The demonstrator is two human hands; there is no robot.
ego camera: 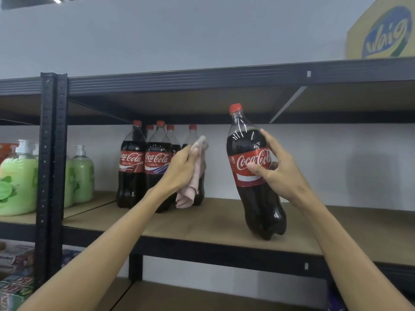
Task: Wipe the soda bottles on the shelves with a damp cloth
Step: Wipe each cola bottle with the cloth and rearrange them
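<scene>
My right hand (277, 167) grips a large cola bottle (253, 176) with a red cap and red label, tilted, its base touching or just above the brown shelf board (202, 223). My left hand (183, 168) holds a pale pink cloth (195, 176) that hangs down in front of a cluster of several more cola bottles (143, 167) standing further left on the same shelf. The cloth is apart from the bottle in my right hand.
A black upright post (50, 167) divides the shelving. Left of it stand green soap pump bottles (20, 182). The upper shelf beam (224, 79) carries a yellow carton (381, 34) at the right. Printed packs (15, 277) lie on the lower left shelf.
</scene>
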